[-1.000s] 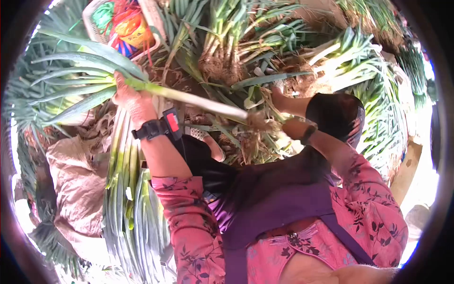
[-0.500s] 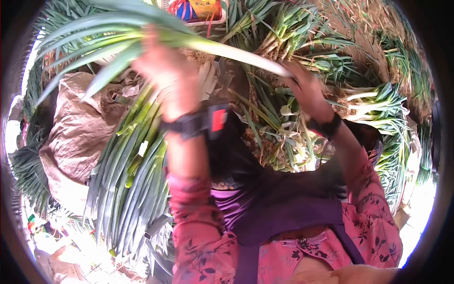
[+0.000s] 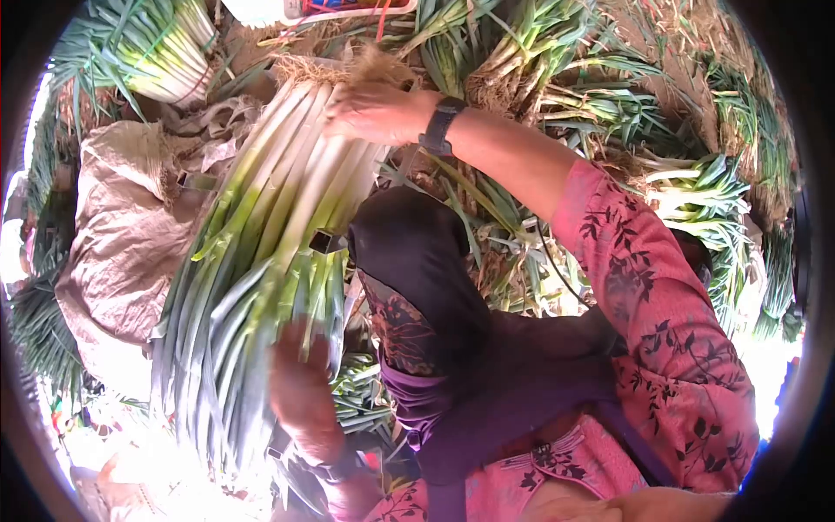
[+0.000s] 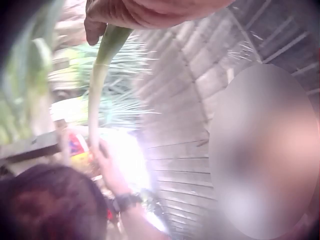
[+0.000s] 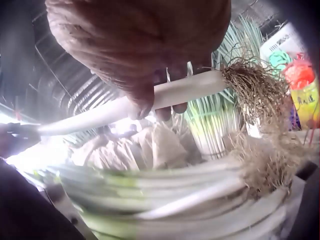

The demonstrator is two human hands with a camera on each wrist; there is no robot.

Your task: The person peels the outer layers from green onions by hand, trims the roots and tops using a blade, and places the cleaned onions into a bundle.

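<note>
A single leek (image 5: pixel 190 87) with a white stem and a tangle of brown roots (image 5: pixel 252 85) lies across both hands, above a pile of leeks (image 3: pixel 235 261). My right hand (image 3: pixel 378 113) grips its white stem close to the roots, fingers curled round it in the right wrist view. My left hand (image 3: pixel 300 391), blurred in the head view, is lower down by the leaves. In the left wrist view its fingers hold the green part of the leek (image 4: pixel 97 85). The pile's roots point away from me, its leaves toward me.
A beige cloth sack (image 3: pixel 130 226) slumps left of the pile. Behind it stands a tied leek bundle (image 3: pixel 174 65). A white basket (image 3: pixel 391 11) with coloured strings is at the back. Loose leeks (image 3: pixel 522 56) lie right. A bent knee (image 3: pixel 417 252) flanks the pile; a dark metal piece (image 3: pixel 329 242) juts beside it.
The leek has swung from in front of the body to over the pile on the left. The right hand moved left to the pile's root end; the left hand dropped toward the leaves.
</note>
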